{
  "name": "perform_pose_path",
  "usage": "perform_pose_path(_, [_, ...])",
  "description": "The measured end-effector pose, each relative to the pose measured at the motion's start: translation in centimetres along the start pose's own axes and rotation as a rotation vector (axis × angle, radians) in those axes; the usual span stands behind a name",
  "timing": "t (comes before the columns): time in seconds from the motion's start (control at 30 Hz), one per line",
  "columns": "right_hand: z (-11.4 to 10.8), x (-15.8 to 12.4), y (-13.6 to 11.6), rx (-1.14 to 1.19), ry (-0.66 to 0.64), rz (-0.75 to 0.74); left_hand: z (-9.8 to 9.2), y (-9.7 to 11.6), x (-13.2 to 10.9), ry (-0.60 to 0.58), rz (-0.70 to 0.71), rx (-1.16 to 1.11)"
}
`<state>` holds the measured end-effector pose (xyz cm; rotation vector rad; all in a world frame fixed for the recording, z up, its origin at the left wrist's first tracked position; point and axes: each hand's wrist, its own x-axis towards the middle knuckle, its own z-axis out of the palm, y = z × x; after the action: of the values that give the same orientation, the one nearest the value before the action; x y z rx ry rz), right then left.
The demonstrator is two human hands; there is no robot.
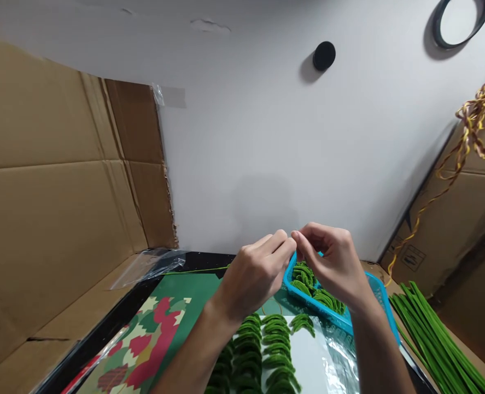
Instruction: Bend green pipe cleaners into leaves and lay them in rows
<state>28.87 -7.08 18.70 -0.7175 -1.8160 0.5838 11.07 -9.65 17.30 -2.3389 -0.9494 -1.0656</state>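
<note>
My left hand (262, 265) and my right hand (334, 260) meet fingertip to fingertip above the work surface. Both are closed in a pinch. What they hold is hidden or too small to make out. A thin green strand (201, 270) runs leftward from behind my left hand; I cannot tell whether it is gripped. Beneath the hands, rows of fuzzy green curved pieces (277, 342) lie on a white sheet (314, 364). Behind my right wrist stands a blue basket (379, 287) with more green curved pieces (303, 276) inside.
Long green pipe cleaners (443, 334) lie in a bundle at the right. A green patterned sheet (188, 293) and a clear plastic bag (147, 268) are on the left. Cardboard (53, 137) walls the left side; twisted yellow-brown wire (484, 106) hangs at the right.
</note>
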Motion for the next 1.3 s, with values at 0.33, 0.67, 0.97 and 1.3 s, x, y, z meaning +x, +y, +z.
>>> perform_pose_path(0.33, [0.2,-0.1,0.2,-0.096,0.015,-0.09,-0.6,-1.3,0.8,-0.225,-0.6,-1.071])
perform_pose_path(0.67, [0.3,0.4,0.9,-0.257,0.226,-0.187,-1.0,-2.0,1.0,-0.285,-0.71,-1.152])
perform_pose_path(0.97, [1.1,0.6,1.0,-0.112,0.33,-0.095,-0.2,-0.1,1.6,-0.19,-0.762,-1.194])
perform_pose_path(1.3, [1.2,1.1,0.9,0.408,0.196,0.144,0.3,0.2,1.7,-0.163,-0.784,-1.197])
